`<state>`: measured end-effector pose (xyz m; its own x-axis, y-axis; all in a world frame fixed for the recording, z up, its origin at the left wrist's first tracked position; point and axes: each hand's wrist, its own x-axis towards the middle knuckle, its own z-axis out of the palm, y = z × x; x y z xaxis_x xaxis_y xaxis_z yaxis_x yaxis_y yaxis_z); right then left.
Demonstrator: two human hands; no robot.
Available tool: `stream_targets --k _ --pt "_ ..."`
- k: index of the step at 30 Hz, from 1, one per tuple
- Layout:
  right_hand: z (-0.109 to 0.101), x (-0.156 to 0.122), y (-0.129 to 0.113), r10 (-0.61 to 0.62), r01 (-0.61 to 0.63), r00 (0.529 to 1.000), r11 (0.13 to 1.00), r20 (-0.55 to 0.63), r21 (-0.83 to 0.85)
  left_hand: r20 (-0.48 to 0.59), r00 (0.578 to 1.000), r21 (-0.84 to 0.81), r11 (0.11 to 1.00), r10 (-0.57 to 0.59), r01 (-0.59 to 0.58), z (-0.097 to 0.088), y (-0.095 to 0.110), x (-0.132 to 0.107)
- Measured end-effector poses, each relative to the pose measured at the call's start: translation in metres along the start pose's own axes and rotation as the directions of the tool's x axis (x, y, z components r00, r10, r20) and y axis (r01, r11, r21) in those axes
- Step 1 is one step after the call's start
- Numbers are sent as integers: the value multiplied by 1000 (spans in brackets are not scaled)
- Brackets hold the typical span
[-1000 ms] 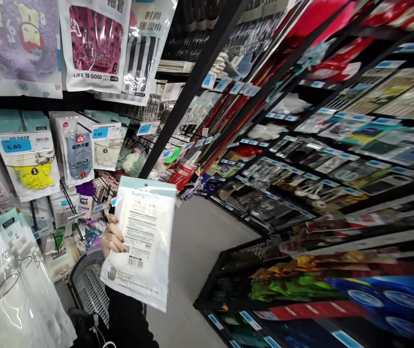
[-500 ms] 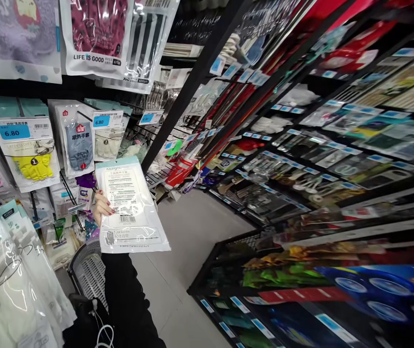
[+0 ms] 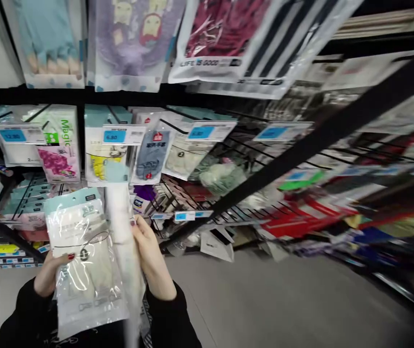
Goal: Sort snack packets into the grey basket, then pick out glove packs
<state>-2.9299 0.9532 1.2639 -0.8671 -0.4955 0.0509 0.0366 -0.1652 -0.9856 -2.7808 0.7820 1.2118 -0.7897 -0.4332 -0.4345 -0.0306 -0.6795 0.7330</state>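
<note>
In the head view, my left hand (image 3: 51,271) grips the left side of a clear glove packet (image 3: 87,270), its thumb lying over the front. Pale gloves show through the film beneath a light teal header, with a black "1" mark in the middle. My right hand (image 3: 150,256) pinches a second packet (image 3: 121,232), which is turned almost edge-on and smeared by motion. The two packets are side by side, upright, in front of my body; whether more packets sit behind the left one I cannot tell.
Hanging hooks ahead carry yellow gloves (image 3: 100,166), a blue-grey glove packet (image 3: 152,154) and a pink packet (image 3: 59,162), with price tags (image 3: 124,134). Larger packets (image 3: 134,43) hang above. A black shelf post (image 3: 301,140) slants at right. Grey floor (image 3: 250,295) runs below.
The view has swung left towards the glove rack. The packet that showed its printed back is now edge-on beside the other packet. My left hand has come into view.
</note>
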Motion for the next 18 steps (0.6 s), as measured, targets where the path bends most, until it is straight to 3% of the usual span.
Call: stream_targets --k 3,5,8,10,14,18 --pt "22 -6 6 -41 24 998 951 -50 -308 17 997 2 997 73 -73 6 -3 4" --pt "28 -9 10 -44 -9 995 850 -87 -527 23 993 18 994 112 -112 8 -4 6" --pt "27 -11 16 1 -76 994 726 -109 -683 33 993 24 993 117 -118 6 -4 6" --pt "25 -13 22 11 -84 994 694 -107 -715 20 994 9 995 104 -104 4 -7 5" --pt "28 -20 37 63 -77 997 753 -44 -653 2 996 -39 995 90 -90 1 -15 6" --pt "37 -29 47 98 -124 992 751 -76 -648 15 999 -104 994 30 -28 -1 -19 5"
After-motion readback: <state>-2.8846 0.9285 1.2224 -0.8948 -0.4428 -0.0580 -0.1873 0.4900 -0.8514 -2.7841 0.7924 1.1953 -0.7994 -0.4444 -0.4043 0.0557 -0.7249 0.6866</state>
